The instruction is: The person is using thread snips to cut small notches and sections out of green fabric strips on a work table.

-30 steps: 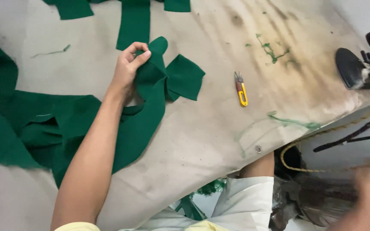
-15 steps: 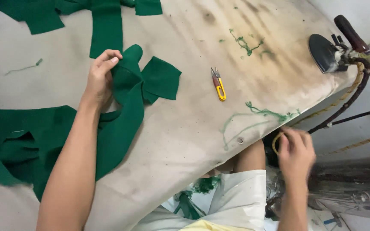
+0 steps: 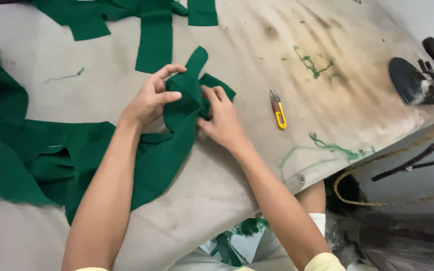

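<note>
A long piece of green fabric [image 3: 174,138] lies across a stained padded ironing table [image 3: 327,100]. My left hand [image 3: 149,98] pinches the upper end of the piece between thumb and fingers. My right hand [image 3: 222,118] grips a folded flap of the same green fabric just to the right. Both hands meet at the narrow top of the piece, near the middle of the table. More of the green cloth spreads in a heap to the left [image 3: 11,150].
Yellow-handled thread snips [image 3: 278,110] lie right of my hands. A black iron [image 3: 412,80] with a corded hose [image 3: 403,150] rests at the table's right edge. Green fabric strips [image 3: 154,35] lie at the top. Green thread scraps [image 3: 312,62] dot the table.
My right hand has come up from below the table's edge and taken hold of the fabric flap. My left hand stays on the green piece, with its fingers more spread.
</note>
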